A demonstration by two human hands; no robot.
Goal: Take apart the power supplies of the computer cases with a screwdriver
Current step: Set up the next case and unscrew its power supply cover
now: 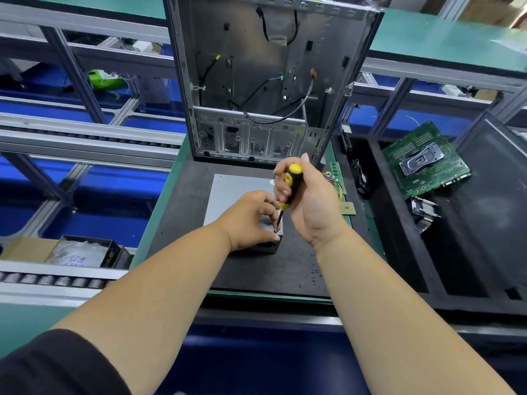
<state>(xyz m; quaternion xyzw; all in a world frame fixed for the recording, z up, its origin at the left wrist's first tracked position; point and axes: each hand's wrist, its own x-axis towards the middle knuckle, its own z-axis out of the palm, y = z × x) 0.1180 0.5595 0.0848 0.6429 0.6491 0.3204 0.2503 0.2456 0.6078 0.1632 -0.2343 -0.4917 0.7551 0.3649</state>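
Note:
A grey metal power supply (233, 192) lies flat on the black mat (182, 223) in front of me. My left hand (251, 220) grips its near right corner, fingers curled over the edge. My right hand (308, 201) holds a yellow-and-black screwdriver (289, 186) nearly upright, its tip set on the near right corner of the power supply's top, right by my left fingers. Yellow wires (338, 186) stick out from behind my right hand. The opened computer case (271, 81) stands upright just behind the power supply, its inside facing me with loose cables.
To the right a black tray (399, 252) holds a green motherboard (425, 161), a metal heatsink (423, 215) and a small fan (362, 178). A dark panel (496, 201) leans at far right. On the left run roller conveyor rails (57, 280) with a box (82, 252) holding a bag.

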